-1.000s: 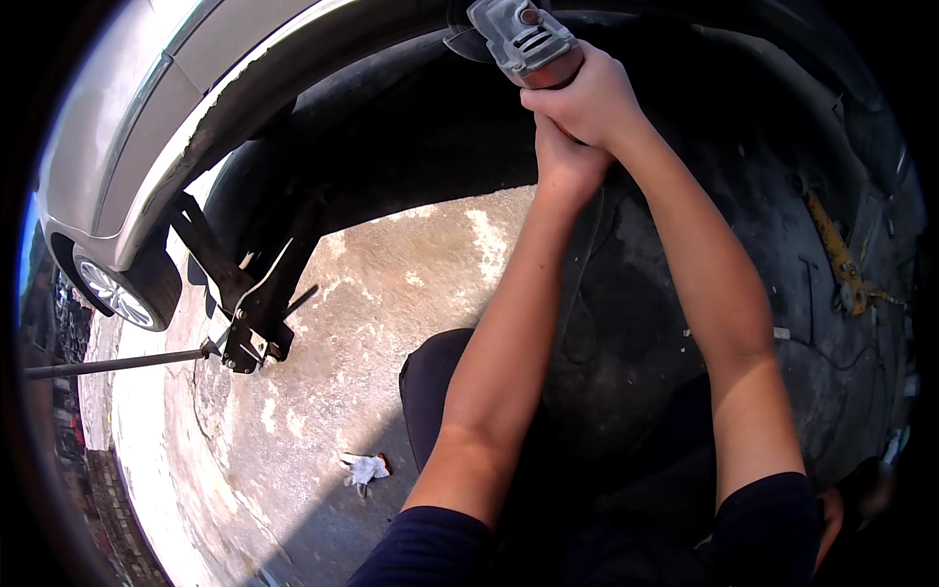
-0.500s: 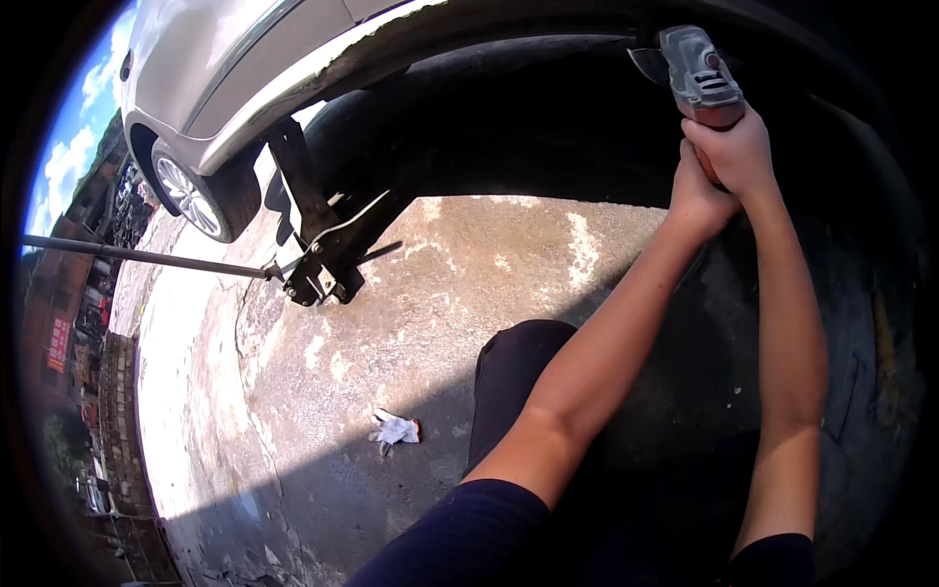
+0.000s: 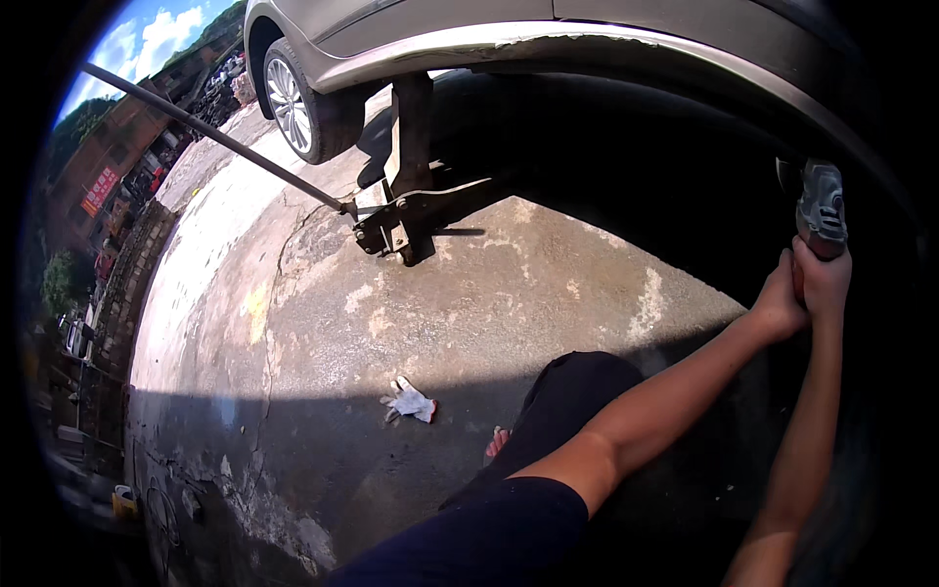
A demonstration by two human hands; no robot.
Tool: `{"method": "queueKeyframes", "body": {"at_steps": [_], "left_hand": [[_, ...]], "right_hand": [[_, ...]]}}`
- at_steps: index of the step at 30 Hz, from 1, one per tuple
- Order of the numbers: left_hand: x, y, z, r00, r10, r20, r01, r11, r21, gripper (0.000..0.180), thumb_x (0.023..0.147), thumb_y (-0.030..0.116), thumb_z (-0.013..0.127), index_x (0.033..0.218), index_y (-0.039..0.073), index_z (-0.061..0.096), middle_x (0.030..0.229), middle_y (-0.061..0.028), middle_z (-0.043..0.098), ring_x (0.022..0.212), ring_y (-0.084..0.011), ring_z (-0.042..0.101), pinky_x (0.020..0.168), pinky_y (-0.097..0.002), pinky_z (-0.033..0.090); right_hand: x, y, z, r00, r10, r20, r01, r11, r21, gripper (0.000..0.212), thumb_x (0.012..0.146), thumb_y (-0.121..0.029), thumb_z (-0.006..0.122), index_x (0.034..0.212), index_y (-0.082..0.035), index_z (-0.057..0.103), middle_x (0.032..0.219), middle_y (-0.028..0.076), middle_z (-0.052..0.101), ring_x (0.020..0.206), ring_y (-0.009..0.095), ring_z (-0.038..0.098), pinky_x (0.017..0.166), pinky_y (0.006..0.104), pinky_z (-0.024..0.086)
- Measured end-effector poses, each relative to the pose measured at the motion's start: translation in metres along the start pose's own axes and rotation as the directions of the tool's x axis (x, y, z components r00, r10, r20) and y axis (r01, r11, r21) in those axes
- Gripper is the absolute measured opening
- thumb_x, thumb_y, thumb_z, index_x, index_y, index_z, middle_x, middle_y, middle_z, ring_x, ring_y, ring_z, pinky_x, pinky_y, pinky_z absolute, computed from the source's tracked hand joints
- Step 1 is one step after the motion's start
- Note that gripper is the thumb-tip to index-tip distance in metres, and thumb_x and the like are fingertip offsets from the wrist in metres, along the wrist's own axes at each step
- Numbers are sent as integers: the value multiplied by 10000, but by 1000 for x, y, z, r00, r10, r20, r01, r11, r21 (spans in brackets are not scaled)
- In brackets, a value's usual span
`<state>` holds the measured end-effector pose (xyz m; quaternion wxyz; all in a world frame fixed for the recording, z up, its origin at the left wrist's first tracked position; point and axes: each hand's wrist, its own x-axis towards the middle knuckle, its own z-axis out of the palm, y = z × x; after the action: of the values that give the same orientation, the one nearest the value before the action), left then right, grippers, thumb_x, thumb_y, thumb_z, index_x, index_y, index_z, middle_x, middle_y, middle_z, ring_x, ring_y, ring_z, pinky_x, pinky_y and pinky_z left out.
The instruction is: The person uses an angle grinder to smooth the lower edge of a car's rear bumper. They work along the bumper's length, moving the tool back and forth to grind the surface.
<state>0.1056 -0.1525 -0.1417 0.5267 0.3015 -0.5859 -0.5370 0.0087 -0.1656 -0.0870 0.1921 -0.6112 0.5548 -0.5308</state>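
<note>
My right hand (image 3: 825,277) is wrapped around the lower end of a grey and red power tool (image 3: 822,207) that looks like an angle grinder. Just below, closed about the tool's lower end and pressed against the right hand, is my left hand (image 3: 781,301). At the tool's top a dark, thin disc or guard points left toward the shadow beneath the car (image 3: 665,61). The tool stands almost upright, close under the car's lower side edge. Whether the disc touches the car cannot be made out in the dark.
A floor jack (image 3: 396,210) with a long metal handle (image 3: 220,137) stands under the raised car, near its wheel (image 3: 290,103). A white work glove (image 3: 411,401) lies on the concrete floor (image 3: 323,342). My bent knee (image 3: 597,377) is below the arms.
The view has swung left, so the car, jack and glove sit differently in it. Both hands still hold the tool, which appears farther right and lower.
</note>
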Motion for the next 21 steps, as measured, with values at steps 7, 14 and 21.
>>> {"method": "queueKeyframes", "body": {"at_steps": [7,14,21], "left_hand": [[9,-1,-18,990,137,-43,-132,986,105,892,693,163,887,1398,-3,365,1332,-194,590,1249,-285,599,1027,-374,483],[2,0,-12,989,143,28,-145,987,67,925,654,175,913,1391,5,380,1345,-180,577,1244,-283,597,1034,-375,475],[-3,0,-15,964,265,-15,-263,960,101,669,728,147,843,1286,-3,506,1220,-151,636,1135,-234,629,939,-354,503]], "right_hand": [[-5,-39,23,994,-85,-61,79,992,-99,539,677,-260,838,1102,25,671,1020,155,749,949,266,739,857,363,580],[-15,-36,15,993,-65,-103,52,991,-125,547,666,-286,844,1093,12,679,1013,155,752,929,270,744,852,363,585],[-17,-34,22,990,-104,-97,92,988,-121,562,654,-300,849,1088,15,680,1011,158,752,929,275,743,848,364,588]]}}
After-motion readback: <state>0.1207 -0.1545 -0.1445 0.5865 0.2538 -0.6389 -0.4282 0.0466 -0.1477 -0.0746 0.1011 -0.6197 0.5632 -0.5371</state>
